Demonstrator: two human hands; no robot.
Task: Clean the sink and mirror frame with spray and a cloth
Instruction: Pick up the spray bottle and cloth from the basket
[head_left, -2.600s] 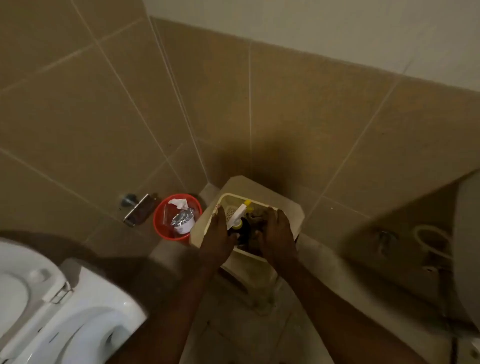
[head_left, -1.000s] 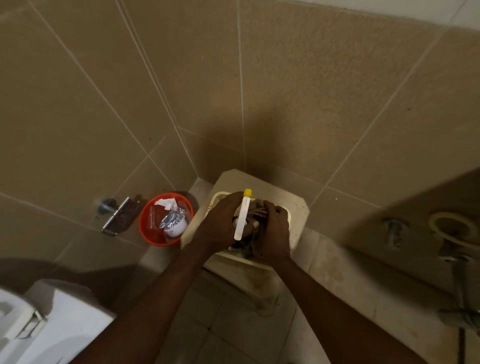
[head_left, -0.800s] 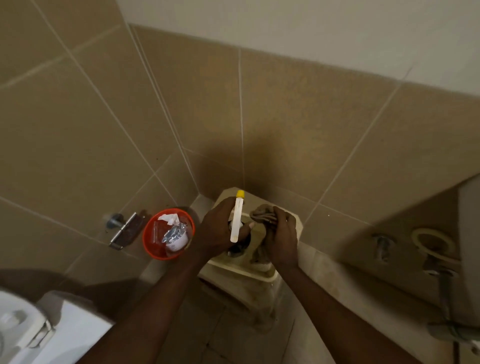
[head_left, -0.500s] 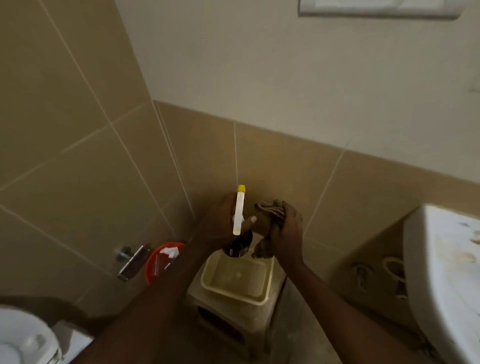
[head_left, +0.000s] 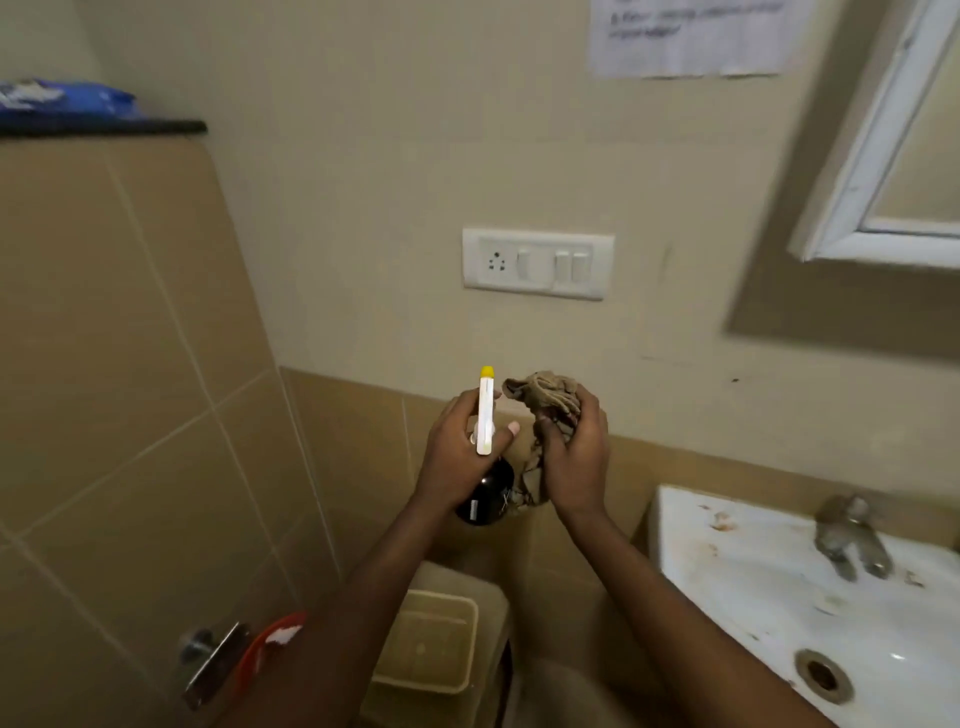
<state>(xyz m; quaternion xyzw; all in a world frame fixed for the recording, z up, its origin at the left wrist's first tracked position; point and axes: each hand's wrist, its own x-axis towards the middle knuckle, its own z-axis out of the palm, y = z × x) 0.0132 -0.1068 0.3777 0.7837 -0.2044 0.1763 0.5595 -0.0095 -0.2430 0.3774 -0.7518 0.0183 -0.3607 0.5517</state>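
Both items in hand: spray bottle (head_left: 485, 441), cloth (head_left: 545, 400)

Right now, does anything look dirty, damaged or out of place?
The sink stands out: brownish stains and specks spatter its white surface around the tap and drain. Nothing else looks askew.

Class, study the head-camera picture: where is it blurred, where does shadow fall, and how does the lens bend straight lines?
Head view: the tap and the wall notice are smeared by motion blur, its text unreadable; the floor area around the beige tub lies in dim shadow; the mirror frame leans, showing wide-angle distortion; the spray bottle is fairly sharp.
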